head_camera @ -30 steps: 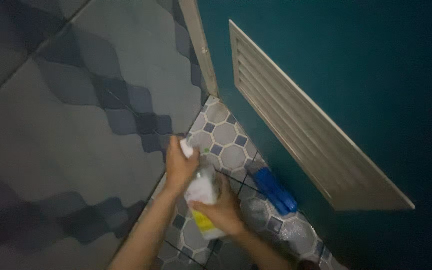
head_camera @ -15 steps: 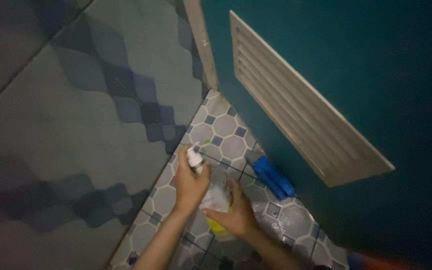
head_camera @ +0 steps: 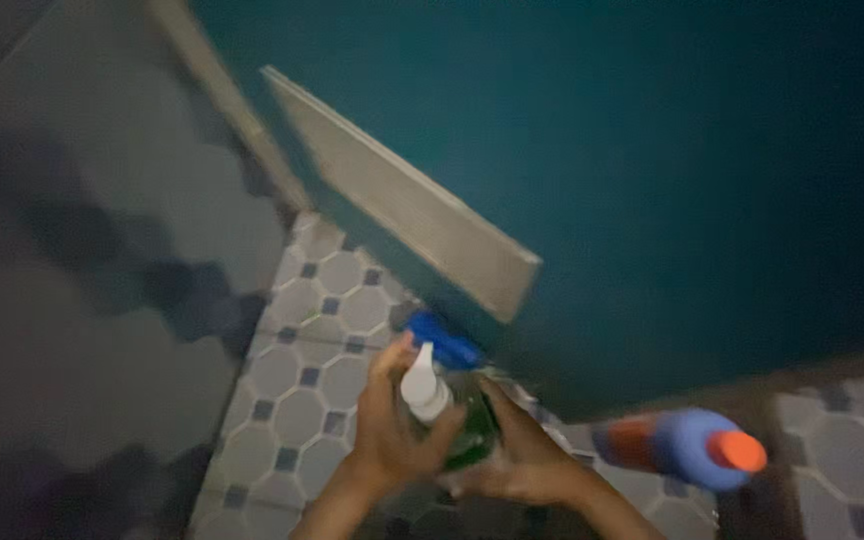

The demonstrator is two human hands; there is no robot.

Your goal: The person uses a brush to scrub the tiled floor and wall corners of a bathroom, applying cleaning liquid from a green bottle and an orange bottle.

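Looking down through the head camera, I saw both hands meeting low in the frame, around six o'clock, over a tiled floor (head_camera: 292,380) of pale octagons with small dark squares. The left hand (head_camera: 392,435) had its fingers (head_camera: 392,360) curled around the neck of a spray bottle (head_camera: 452,420), just below the white nozzle (head_camera: 422,385), which pointed up toward twelve o'clock. The right hand (head_camera: 522,460) cupped the green body of the same bottle from the four o'clock side, its fingers (head_camera: 497,400) wrapped closed against it. So both hands were shut on the bottle, holding it upright between them.

Just beyond the nozzle, at one o'clock from the hands, a blue brush-like thing (head_camera: 444,340) lay on the floor against the foot of a dark teal wall (head_camera: 652,180); the blur kept me from telling exactly what it was. A pale slatted vent panel (head_camera: 412,215) sat on that wall, running from eleven o'clock down toward the middle of the frame. At four o'clock from the hands, well apart from them, a blue bottle with an orange cap (head_camera: 687,447) lay tilted on its side near the wall's base. At nine o'clock stood a grey tiled wall (head_camera: 72,250) with darker diamond shapes.
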